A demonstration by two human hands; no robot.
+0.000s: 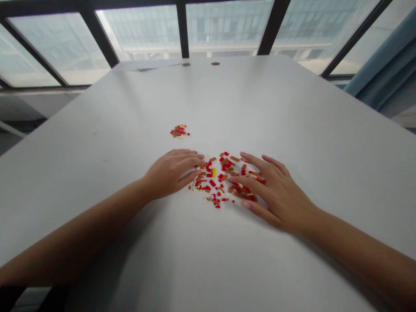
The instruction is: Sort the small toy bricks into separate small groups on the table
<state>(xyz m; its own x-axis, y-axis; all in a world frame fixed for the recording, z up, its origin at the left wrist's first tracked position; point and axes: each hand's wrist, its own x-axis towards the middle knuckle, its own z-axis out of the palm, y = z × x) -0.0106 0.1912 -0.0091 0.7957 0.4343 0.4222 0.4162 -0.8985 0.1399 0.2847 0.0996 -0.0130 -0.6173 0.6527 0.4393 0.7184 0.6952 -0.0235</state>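
Observation:
Red, brown, orange and cream toy building bricks [212, 183] lie loosely scattered in the middle of the white table. Among them is one yellow brick [214, 172]. My left hand [177, 171] rests at the left edge of this spread, fingers stretched out and fingertips at the bricks there. On the right side, my right hand [273, 188] is spread wide over the bricks, its fingers apart and partly hiding some of them. Neither hand shows anything held. Whether the fingertips press on bricks, I cannot tell.
A smaller heap of tiny red and brown pieces [178, 131] sits farther back, left of centre. White paper [143, 65] lies at the table's far left edge, near two round cable holes [215, 63]. Windows stand behind the table [208, 95]; a blue curtain [383, 65] hangs at right.

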